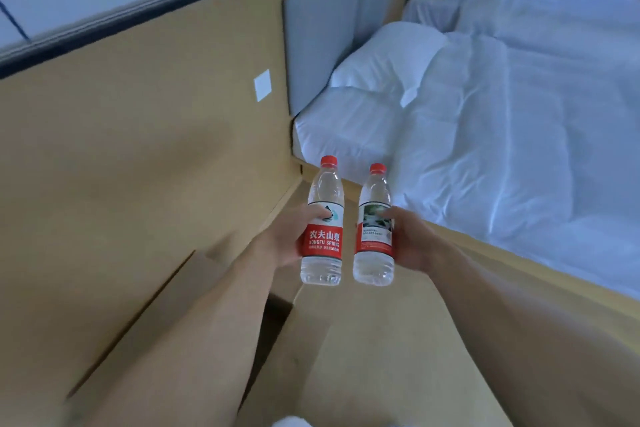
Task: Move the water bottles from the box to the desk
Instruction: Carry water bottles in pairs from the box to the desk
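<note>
Two clear water bottles with red caps and red labels are held upright in the air, side by side. My left hand grips the left bottle around its label. My right hand grips the right bottle the same way. Below my forearms lies a cardboard box with open flaps and a dark opening; its inside is hidden. No desk is in view.
A bed with white duvet and pillows fills the right side, with a grey padded headboard behind it. A tan wall with a white switch plate is on the left. Tan floor runs between box and bed.
</note>
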`<state>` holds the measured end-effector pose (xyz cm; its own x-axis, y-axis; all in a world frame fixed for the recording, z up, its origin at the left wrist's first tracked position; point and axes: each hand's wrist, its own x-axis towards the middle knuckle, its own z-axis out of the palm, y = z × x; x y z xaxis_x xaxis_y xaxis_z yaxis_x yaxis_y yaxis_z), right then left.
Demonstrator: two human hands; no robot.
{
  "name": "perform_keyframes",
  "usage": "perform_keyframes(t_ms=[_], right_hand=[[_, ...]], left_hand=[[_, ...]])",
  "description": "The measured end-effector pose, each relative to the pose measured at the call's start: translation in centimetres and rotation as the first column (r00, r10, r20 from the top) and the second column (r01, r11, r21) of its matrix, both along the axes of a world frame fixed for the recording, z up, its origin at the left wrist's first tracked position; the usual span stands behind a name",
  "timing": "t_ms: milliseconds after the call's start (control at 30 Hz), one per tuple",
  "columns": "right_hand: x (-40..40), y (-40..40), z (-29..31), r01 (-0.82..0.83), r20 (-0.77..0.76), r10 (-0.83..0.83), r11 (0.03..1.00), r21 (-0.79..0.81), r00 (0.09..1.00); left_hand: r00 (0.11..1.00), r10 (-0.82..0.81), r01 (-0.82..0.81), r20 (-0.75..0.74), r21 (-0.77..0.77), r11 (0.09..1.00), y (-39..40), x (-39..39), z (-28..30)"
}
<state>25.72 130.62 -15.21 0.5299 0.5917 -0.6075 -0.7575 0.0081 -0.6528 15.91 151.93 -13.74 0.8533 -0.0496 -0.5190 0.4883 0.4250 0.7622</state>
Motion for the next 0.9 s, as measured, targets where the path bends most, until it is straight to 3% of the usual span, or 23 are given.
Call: perform_keyframes(t_ms=[267, 367, 467, 567, 767, 900], right_hand=[[0.9, -21.9, -0.1, 0.256, 0.118, -0.25, 0.966, -0.037, 0.961], [0.4, -30.1, 0.0, 0.374, 0.16, -0.359, 0.924, -0.077, 0.919], [-0.4, -38.2, 0.4, 0.52, 0.1, -0.513, 0.851, -0.072, 0.853], [-1.9, -45.9, 1.0, 0.629, 0.056, -0.627, 0.776, -0.039, 0.777], [-6.6, -56.8, 1.5, 0.741, 0.124, -0.731, 0.662, -0.11, 0.671], [-9.6, -61.6, 1.5, 0.857, 0.106, -0.85, 0.51, -0.076, 0.516]], left_hand=[[0.968, -0.252, 0.252, -0.007, 0.072, 0.965, -20.0, 8.9, 0.1], [0.939, -0.342, 0.344, -0.04, 0.055, 0.937, -28.5, 11.0, -0.4], [0.886, -0.462, 0.463, -0.033, 0.037, 0.886, -37.0, 12.7, -0.8], [0.816, -0.579, 0.578, -0.002, 0.056, 0.814, -44.9, 14.0, -0.5], [0.621, -0.782, 0.776, 0.047, 0.102, 0.622, -57.8, 15.0, 0.4], [0.467, -0.882, 0.877, 0.067, 0.09, 0.472, -65.1, 14.9, 0.9]])
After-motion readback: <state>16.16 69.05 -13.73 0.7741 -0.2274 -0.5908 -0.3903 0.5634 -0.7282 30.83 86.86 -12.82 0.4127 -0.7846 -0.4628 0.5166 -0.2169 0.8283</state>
